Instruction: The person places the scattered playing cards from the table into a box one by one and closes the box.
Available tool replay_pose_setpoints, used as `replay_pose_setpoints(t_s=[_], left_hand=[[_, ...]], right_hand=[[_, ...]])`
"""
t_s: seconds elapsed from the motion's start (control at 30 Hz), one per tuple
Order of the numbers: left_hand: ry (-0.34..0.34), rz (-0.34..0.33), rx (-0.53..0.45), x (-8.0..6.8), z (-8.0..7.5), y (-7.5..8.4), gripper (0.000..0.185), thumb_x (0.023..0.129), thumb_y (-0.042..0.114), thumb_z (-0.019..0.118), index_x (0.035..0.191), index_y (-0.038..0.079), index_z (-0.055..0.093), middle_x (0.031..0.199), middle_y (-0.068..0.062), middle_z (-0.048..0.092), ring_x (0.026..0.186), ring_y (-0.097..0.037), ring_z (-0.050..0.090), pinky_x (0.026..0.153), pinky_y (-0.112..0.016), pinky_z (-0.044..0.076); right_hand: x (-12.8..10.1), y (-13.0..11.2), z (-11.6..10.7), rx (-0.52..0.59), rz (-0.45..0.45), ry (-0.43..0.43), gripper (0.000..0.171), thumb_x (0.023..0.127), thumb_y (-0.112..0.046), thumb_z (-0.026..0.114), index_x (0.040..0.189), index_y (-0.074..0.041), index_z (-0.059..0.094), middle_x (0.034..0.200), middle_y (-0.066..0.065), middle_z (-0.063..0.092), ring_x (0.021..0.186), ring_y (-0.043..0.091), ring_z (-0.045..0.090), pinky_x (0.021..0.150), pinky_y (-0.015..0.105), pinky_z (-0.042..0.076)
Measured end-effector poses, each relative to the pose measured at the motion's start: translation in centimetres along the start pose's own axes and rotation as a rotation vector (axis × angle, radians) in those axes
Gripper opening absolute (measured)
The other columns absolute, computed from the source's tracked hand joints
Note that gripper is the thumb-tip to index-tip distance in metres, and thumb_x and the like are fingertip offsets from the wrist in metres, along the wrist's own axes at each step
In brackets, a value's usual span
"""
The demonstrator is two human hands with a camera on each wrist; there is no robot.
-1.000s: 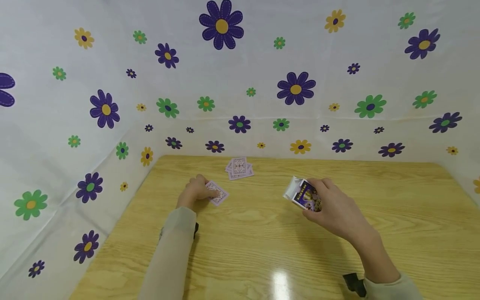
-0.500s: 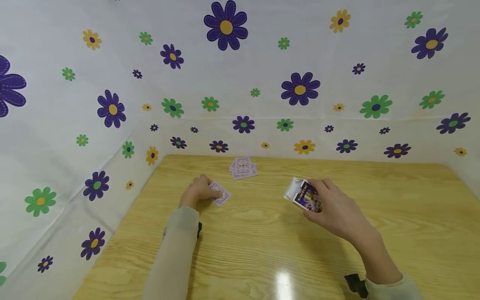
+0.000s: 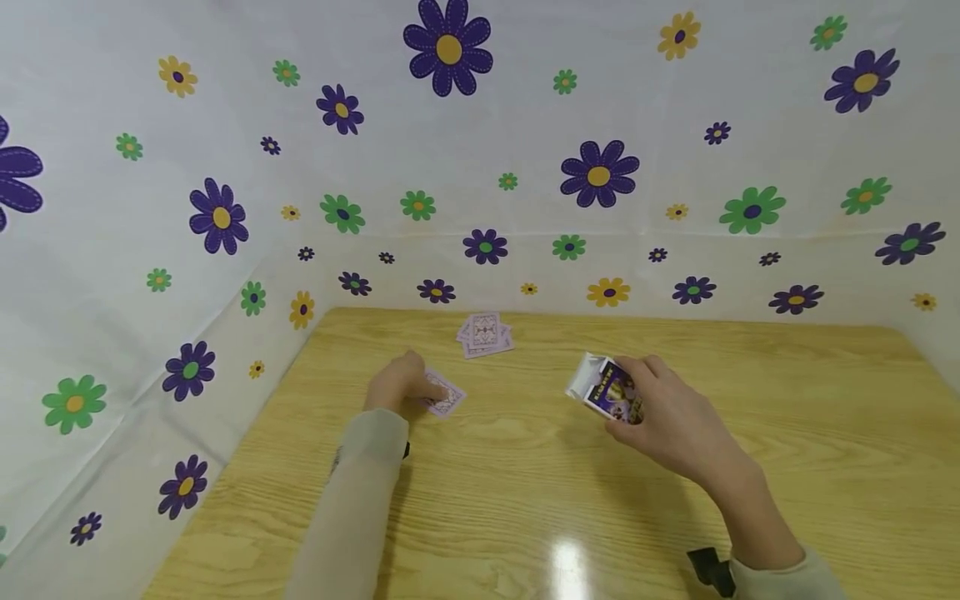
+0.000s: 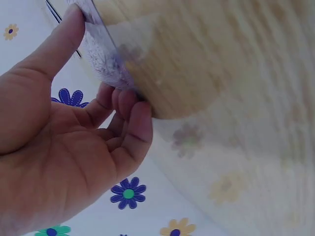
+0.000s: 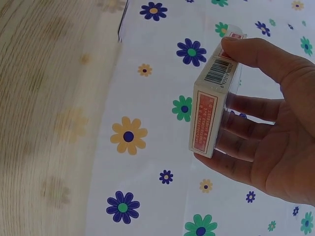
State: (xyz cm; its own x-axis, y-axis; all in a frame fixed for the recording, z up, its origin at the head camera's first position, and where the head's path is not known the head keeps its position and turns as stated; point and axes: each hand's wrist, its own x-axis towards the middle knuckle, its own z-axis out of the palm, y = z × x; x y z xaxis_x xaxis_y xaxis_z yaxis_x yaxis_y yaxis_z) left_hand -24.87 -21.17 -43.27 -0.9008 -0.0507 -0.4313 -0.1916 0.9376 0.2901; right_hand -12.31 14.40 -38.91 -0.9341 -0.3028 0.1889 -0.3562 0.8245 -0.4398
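Observation:
My left hand (image 3: 396, 383) is low over the left part of the wooden table. Its thumb lies on the patterned back of a pale purple playing card (image 3: 448, 395). In the left wrist view, the fingertips curl at the edge of the card (image 4: 106, 54), pinching it near the table surface. My right hand (image 3: 671, 417) grips a playing card box (image 3: 617, 393) above the table, thumb and fingers on opposite sides. The box is purple and gold on one face, with a whitish flap standing out at its left end. From the right wrist, the box (image 5: 206, 113) shows a barcode and a red panel.
A loose pile of overlapping playing cards (image 3: 484, 332), backs up, lies near the far edge of the table (image 3: 510, 500). Behind and to the left hangs a white cloth (image 3: 517, 108) printed with flowers.
My left hand has tilted and shifted slightly right and nearer with the playing card. The right hand keeps the box in place, and the pile stays put. The head view has shifted a little.

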Motion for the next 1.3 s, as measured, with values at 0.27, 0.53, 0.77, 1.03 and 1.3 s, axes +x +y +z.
replay_pose_setpoints(t_s=[0.27,0.53,0.77,1.03,1.3], left_hand=[[0.012,-0.032,0.051,-0.4,0.2,0.9,0.057,0.087,0.034,0.077,0.124,-0.005,0.058,0.103,-0.013,0.060,0.087,-0.023,0.052,0.083,-0.037,0.048],[-0.097,0.087,-0.150,-0.7,0.2,0.1,0.018,0.091,0.011,0.072,0.092,-0.004,0.062,0.074,-0.010,0.064,0.058,-0.016,0.058,0.054,-0.025,0.052],[-0.290,0.197,-0.298,-1.1,-0.2,-1.2,0.018,0.097,0.010,0.061,0.082,0.000,0.060,0.068,-0.009,0.066,0.058,-0.014,0.063,0.061,-0.026,0.058],[-0.252,0.213,-0.405,-1.6,0.1,-1.8,0.020,0.099,0.010,0.060,0.081,0.002,0.058,0.070,-0.010,0.066,0.061,-0.015,0.063,0.062,-0.028,0.058],[-0.171,0.225,-0.534,-2.4,0.8,-1.6,0.011,0.097,0.007,0.061,0.091,-0.002,0.057,0.074,-0.011,0.066,0.061,-0.015,0.064,0.063,-0.029,0.059]], right_hand=[[-0.1,0.0,-0.1,-0.007,-0.009,0.013,0.075,0.078,-0.027,0.083,0.139,0.001,0.049,0.119,0.019,0.057,0.084,0.021,0.057,0.063,0.032,0.052],[-0.1,0.2,0.0,-0.008,-0.004,0.007,0.077,0.078,-0.027,0.083,0.140,0.002,0.048,0.119,0.020,0.057,0.082,0.020,0.056,0.063,0.031,0.051],[0.1,0.3,0.1,-0.016,-0.014,0.020,0.075,0.078,-0.026,0.083,0.139,0.002,0.049,0.119,0.019,0.057,0.084,0.021,0.056,0.064,0.032,0.051],[0.2,0.2,-0.1,-0.015,-0.017,0.019,0.075,0.078,-0.026,0.083,0.138,0.001,0.049,0.118,0.019,0.057,0.083,0.020,0.056,0.061,0.032,0.050],[0.2,0.2,0.0,-0.018,-0.018,0.017,0.075,0.077,-0.027,0.084,0.138,0.001,0.050,0.117,0.019,0.058,0.082,0.019,0.055,0.060,0.030,0.048]])
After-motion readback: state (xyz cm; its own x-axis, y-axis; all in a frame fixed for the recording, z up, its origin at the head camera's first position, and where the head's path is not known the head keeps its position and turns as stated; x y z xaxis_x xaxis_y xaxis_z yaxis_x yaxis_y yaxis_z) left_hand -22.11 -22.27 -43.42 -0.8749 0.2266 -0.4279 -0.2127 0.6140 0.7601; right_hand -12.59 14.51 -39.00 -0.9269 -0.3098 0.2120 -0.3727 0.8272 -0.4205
